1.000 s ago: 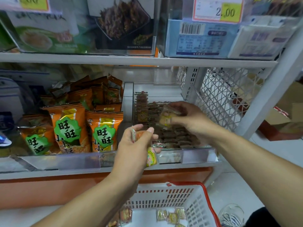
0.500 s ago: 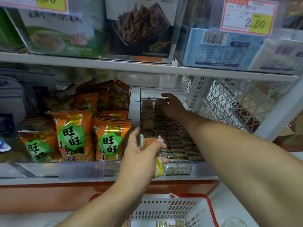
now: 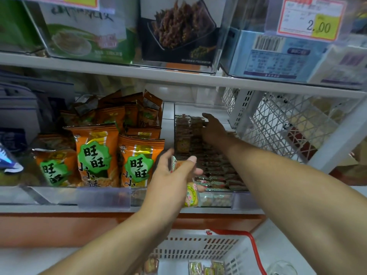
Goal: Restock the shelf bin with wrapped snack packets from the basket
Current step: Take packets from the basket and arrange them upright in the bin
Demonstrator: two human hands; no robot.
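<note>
The clear shelf bin (image 3: 241,200) holds several rows of small wrapped snack packets (image 3: 216,167). My right hand (image 3: 212,128) reaches deep into the bin, in shadow, with its fingers stretched against the back rows of packets. My left hand (image 3: 168,175) hovers in front of the bin's left front corner and grips a small bunch of packets (image 3: 191,195), one yellow-green one hanging below my fingers. Below, the white basket with a red rim (image 3: 198,247) stands on the floor, and several packets (image 3: 206,268) lie in it.
Orange snack bags (image 3: 93,155) fill the bin to the left. The upper shelf (image 3: 178,76) hangs low over my right hand. A white wire mesh panel (image 3: 278,126) and an upright post close the right side. A price tag (image 3: 311,18) sits above.
My right hand carried a packet from the bin's middle to its back rows and stays there. My left hand kept its bunch at the bin's front. The view moved closer to the shelf.
</note>
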